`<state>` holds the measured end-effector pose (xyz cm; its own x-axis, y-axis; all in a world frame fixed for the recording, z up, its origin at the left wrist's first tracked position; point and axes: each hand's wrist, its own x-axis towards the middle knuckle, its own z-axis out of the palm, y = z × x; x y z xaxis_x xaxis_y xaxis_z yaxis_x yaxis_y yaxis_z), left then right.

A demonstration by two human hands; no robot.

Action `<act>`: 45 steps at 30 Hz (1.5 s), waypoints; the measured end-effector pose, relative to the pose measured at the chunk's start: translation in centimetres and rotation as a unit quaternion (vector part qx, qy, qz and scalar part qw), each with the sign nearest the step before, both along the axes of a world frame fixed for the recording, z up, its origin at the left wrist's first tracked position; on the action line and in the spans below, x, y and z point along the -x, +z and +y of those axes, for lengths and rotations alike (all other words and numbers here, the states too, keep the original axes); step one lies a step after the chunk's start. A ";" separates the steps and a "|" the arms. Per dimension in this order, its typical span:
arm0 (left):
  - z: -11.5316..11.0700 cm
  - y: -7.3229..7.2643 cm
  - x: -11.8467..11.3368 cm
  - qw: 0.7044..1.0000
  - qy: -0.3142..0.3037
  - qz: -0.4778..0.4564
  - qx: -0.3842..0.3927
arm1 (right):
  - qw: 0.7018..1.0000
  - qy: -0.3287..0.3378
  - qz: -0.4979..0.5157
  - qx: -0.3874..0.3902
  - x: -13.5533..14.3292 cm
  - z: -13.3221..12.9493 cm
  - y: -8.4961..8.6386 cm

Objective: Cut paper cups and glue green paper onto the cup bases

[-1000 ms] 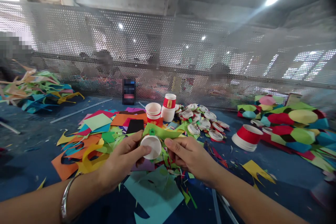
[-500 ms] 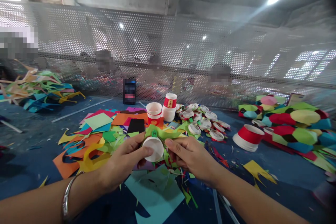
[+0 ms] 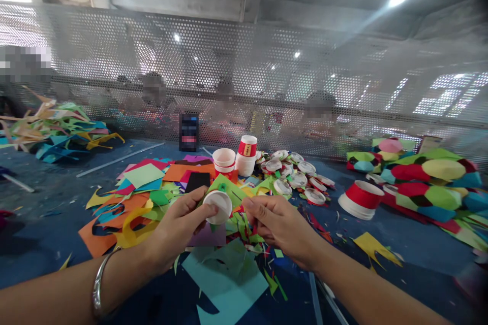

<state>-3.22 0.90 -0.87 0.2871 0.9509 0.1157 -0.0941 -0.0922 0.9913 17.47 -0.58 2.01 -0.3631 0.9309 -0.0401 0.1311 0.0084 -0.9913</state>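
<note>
My left hand (image 3: 179, 226) is closed on a small round white paper cup bottom (image 3: 223, 207), thumb pressed into its hollow face. Light green paper (image 3: 232, 190) with a darker green spot shows just behind and above it. A little to the right, my right hand (image 3: 280, 223) is closed with thumb and forefinger pinched together; whatever is between the fingertips is too small to make out. Below the hands lies a teal paper sheet (image 3: 229, 279) among green and red paper snippets (image 3: 242, 226).
Coloured paper sheets (image 3: 147, 175) and orange offcuts (image 3: 102, 236) lie left of centre. Red and white paper cups (image 3: 224, 160), stacked cups (image 3: 246, 162) and a pile of cup bottoms (image 3: 293, 175) stand behind. A cup stack (image 3: 360, 200) and patchwork paper pieces (image 3: 430, 183) are at right.
The white cup bottom has moved slightly left and tilted in my left hand. A gap has widened between it and my right hand, and more of the green paper shows.
</note>
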 end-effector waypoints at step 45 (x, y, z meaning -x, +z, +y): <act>-0.4 0.4 -0.2 0.996 -0.056 -0.035 0.062 | 0.998 -0.018 -0.022 -0.049 0.0 -0.1 -0.3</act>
<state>-3.06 0.48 -0.48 0.3881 0.9213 0.0239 -0.1668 0.0447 0.9850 17.48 -0.69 1.75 -0.3292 0.9435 0.0370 0.1756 0.0997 -0.9794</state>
